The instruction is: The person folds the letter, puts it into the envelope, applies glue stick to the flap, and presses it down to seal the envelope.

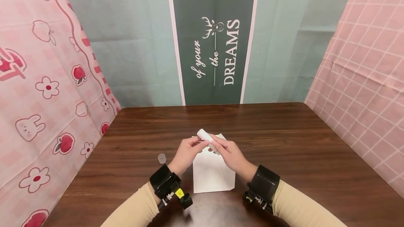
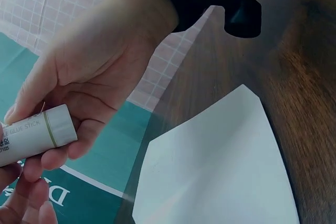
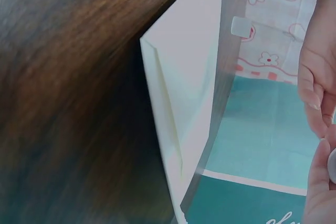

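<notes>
A white glue stick (image 1: 205, 135) is held up over the paper, tilted, with lettering on its side visible in the left wrist view. My right hand (image 1: 233, 154) grips its body, the thumb on one side and the fingers curled beneath. At the stick's other end, my left hand (image 1: 187, 152) pinches with thumb and fingers. Below both hands lies a sheet of white folded paper (image 1: 213, 175) on the table. Only a rounded white bit of the stick (image 3: 333, 166) shows at the edge of the right wrist view.
A small translucent cap (image 1: 162, 158) rests on the dark wooden table (image 1: 132, 132), left of the paper. Patterned pink cloth (image 1: 34, 93) hangs on the left, pink checked cloth (image 1: 356, 79) on the right, and a green cloth with lettering (image 1: 214, 93) at the back.
</notes>
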The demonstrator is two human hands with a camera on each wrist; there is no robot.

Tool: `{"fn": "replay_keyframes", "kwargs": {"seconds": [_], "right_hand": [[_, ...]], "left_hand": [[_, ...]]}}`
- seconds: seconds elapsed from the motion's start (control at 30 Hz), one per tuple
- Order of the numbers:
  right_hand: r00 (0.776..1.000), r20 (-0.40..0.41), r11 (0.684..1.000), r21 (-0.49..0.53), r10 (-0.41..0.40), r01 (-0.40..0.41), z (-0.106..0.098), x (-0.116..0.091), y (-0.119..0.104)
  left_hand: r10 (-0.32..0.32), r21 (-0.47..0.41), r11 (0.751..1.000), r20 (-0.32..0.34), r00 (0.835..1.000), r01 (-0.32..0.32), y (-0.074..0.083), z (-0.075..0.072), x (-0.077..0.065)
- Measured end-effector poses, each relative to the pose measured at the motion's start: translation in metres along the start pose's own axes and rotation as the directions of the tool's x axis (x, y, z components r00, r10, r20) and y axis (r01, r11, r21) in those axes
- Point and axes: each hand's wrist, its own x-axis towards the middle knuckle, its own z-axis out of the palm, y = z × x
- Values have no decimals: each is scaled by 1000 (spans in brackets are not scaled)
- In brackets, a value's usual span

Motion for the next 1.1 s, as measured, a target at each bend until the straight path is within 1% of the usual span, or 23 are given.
{"fn": "replay_keyframes", "kwargs": {"seconds": [0.07, 0.17, 0.23, 0.3, 0.4, 0.47, 0.57, 0.73, 0.8, 0.93, 1.1], "right_hand": [[1000, 2, 1000, -5, 11, -11, 0, 0, 0], [999, 4, 999, -22, 37, -37, -1, 1, 1], [998, -13, 998, -33, 62, -62, -2, 1, 2], [995, -30, 995, -29, 94, -95, -2, 2, 3], [990, -57, 991, -17, 130, -131, -2, 2, 5], [989, -63, 991, -3, 137, -137, -1, 2, 5], [986, -94, 990, -12, 136, -137, 0, 3, 4], [979, -164, 990, -50, 120, -130, -2, 3, 4], [978, -174, 990, -57, 114, -125, -3, 3, 4], [982, -139, 990, -42, 131, -138, -4, 3, 4], [986, -60, 988, 23, 153, -152, -5, 3, 4]], "left_hand": [[-12, -10, 1000, 1, 1000, 12, 1, 1, 0], [-18, -31, 999, 3, 1000, 18, 13, 1, -5], [-10, -45, 999, -8, 1000, 10, 12, 1, -6], [-18, -64, 998, -30, 999, 16, 11, 0, -6], [-37, -115, 993, -72, 997, 28, -1, -2, -1], [-66, -158, 986, -97, 993, 50, -1, -3, 0], [-79, -211, 976, -120, 990, 52, -1, -2, 1], [-72, -226, 973, -144, 987, 38, -1, 2, 0], [-67, -221, 975, -153, 986, 32, -2, 2, 0], [-67, -225, 974, -156, 986, 30, -4, 2, 1], [-67, -230, 973, -145, 987, 33, -4, 2, 1]]}}
